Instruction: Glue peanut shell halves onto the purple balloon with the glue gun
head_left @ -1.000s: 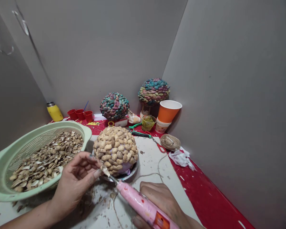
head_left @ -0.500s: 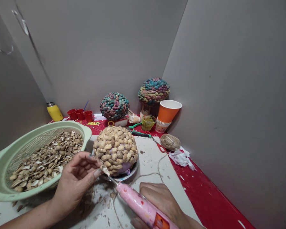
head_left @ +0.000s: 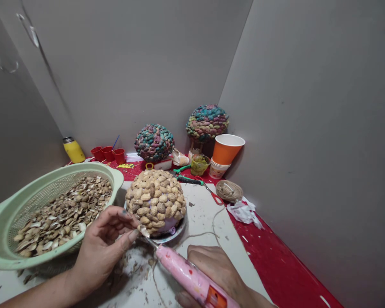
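Observation:
My left hand (head_left: 102, 248) pinches a small peanut shell (head_left: 143, 231) between thumb and forefinger, just in front of a dome covered in peanut shells (head_left: 156, 200). The dome sits on a shiny metal plate (head_left: 175, 233). My right hand (head_left: 218, 269) grips a pink glue gun (head_left: 192, 280), and its metal nozzle touches the held shell. A pale green colander (head_left: 6, 222) full of empty peanut shells stands at my left, close to the left hand.
Two painted shell domes (head_left: 154, 142) (head_left: 207, 122) stand at the back with an orange paper cup (head_left: 226, 149), red cups (head_left: 108, 153), a yellow bottle (head_left: 73, 150), scissors (head_left: 199, 183), a twine ball (head_left: 228, 191) and paper scraps (head_left: 244, 212). Grey walls close in on three sides.
Both hands shifted slightly down and right together, the shell and nozzle staying in contact. Nothing else moved.

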Tool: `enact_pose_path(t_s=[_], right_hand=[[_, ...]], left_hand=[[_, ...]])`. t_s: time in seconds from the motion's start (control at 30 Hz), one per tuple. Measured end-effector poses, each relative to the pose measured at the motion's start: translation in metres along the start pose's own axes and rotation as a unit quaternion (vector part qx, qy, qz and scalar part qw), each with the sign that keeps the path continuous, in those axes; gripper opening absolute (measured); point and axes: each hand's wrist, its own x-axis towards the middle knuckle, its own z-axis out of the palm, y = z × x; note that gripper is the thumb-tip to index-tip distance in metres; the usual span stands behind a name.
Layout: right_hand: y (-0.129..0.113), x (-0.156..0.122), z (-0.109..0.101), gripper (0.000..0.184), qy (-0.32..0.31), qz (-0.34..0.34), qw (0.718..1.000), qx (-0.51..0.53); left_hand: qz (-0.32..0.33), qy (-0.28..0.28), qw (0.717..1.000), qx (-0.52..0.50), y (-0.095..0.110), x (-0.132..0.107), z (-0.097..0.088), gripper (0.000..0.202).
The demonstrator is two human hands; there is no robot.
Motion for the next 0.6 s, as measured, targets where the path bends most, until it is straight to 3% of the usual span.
enact_pose_path(t_s=[0.37, 0.6], right_hand=[[0.003, -0.003, 0.002, 0.053, -0.003, 0.011, 1.0, 0.028], [0.002, -0.005, 0.002, 0.05, -0.008, 0.01, 1.0, 0.017]], left_hand=[[0.004, -0.014, 1.0, 0.009, -0.003, -0.003, -0.002, 0.021], [0.001, -0.037, 0.999, 0.004, -0.015, -0.008, -0.008, 0.021]])
